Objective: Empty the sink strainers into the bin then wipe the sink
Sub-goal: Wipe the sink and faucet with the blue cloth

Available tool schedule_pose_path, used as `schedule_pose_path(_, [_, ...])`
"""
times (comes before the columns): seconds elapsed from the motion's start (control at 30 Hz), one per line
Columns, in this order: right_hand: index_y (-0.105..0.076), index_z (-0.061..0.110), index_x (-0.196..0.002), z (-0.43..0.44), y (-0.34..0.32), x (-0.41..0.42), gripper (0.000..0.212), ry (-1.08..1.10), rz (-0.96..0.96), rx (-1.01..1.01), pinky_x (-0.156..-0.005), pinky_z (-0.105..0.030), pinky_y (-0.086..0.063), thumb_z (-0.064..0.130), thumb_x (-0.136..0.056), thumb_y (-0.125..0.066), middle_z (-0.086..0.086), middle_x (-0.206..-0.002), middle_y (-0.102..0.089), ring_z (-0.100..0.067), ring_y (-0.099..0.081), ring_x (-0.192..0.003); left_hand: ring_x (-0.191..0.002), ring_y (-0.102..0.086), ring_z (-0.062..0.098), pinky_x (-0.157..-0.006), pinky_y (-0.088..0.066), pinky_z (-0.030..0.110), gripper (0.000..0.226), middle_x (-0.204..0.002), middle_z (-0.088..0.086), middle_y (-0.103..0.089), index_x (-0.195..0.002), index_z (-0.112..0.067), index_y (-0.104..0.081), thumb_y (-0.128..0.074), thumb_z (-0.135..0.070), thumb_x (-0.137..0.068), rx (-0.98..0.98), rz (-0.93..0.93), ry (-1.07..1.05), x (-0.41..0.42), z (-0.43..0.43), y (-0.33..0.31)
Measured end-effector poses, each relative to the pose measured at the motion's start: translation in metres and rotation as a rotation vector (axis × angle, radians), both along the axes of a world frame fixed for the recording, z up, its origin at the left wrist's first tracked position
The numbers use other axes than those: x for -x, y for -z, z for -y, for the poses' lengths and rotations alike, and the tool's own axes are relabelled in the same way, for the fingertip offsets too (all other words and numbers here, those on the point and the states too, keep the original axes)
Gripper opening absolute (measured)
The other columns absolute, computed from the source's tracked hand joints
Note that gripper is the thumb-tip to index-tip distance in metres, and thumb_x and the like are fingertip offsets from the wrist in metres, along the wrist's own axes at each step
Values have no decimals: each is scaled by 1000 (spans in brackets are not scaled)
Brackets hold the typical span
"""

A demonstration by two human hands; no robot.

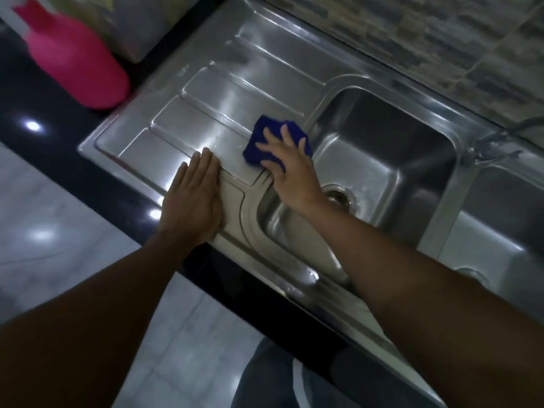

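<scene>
A steel sink unit has a ribbed drainboard (212,92) on the left and a basin (382,160) in the middle. My right hand (287,169) presses a blue cloth (266,134) flat on the drainboard, beside the basin's left rim, fingers spread over it. My left hand (194,198) lies flat, palm down, on the drainboard's front edge and holds nothing. The basin's drain hole (338,196) shows just right of my right wrist; whether a strainer sits in it I cannot tell. A second basin (500,225) lies at the right, its drain (474,275) partly behind my right forearm.
A pink plastic container (76,63) stands on the dark counter (35,107) left of the drainboard, with a pale container (138,25) behind it. A tap (497,142) rises between the two basins. Tiled wall runs along the back; pale floor tiles lie below.
</scene>
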State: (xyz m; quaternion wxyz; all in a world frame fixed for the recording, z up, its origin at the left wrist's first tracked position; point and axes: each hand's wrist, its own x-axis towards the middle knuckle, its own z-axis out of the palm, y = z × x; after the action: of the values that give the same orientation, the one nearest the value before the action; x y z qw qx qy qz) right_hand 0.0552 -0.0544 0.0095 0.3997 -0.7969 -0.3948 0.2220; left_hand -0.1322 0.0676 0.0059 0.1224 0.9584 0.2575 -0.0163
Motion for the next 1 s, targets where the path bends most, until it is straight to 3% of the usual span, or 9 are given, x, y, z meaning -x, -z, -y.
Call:
schedule_pose_path(0.13, [-64, 11, -131, 52, 0, 69, 38, -160, -5, -19, -126, -48, -13, -2, -96, -57, -4, -153, -46, -25, -23, -152, -156, -9, 21, -128, -7, 40, 63, -167, 9, -16, -159, -10, -21, -22, -35, -101, 79, 47, 19, 19, 7, -6])
schedule_pose_path(0.37, [-69, 15, -125, 152, -12, 85, 37, -169, -84, 57, -111, -34, -45, -1, -93, -60, 6, -143, -58, -8, -56, -130, -156, -4, 21, -128, -7, 41, 63, -168, 8, -10, -160, -13, -13, -17, -38, -102, 50, -30, 33, 23, 13, -6])
schedule_pose_path(0.6, [-70, 20, -125, 272, -22, 67, 37, -268, 177, 210, -115, -43, -37, 11, -90, -60, 9, -143, -57, -10, -47, -139, -156, 3, 22, -128, -6, 45, 67, -169, 9, 0, -161, -13, -4, -9, -49, -104, -19, -75, 57, -1, 55, 2])
schedule_pose_path(0.77, [-66, 27, -131, 217, -13, 85, 37, -189, 81, 159, -117, -37, -37, 13, -97, -59, 17, -148, -49, -5, -38, -144, -156, 4, 22, -127, -9, 46, 66, -169, 9, 2, -160, -14, 0, -7, -48, -105, -54, -85, 63, -1, 55, 4])
schedule_pose_path(0.9, [-63, 34, -131, 166, -10, 98, 36, -131, 19, 131, -112, -43, -41, 22, -97, -58, 24, -149, -47, -5, -36, -145, -156, 5, 22, -127, -6, 45, 67, -169, 9, 4, -160, -12, 1, -7, -47, -104, -57, -102, 76, -3, 55, 2])
schedule_pose_path(1.0, [-65, 28, -129, 180, -13, 105, 35, -118, 42, 109, -111, -48, -40, 20, -96, -60, 17, -146, -52, -11, -38, -145, -156, 3, 26, -127, -7, 47, 69, -169, 13, 3, -160, -8, -1, -9, -46, -102, -54, -139, 96, -5, 54, -3])
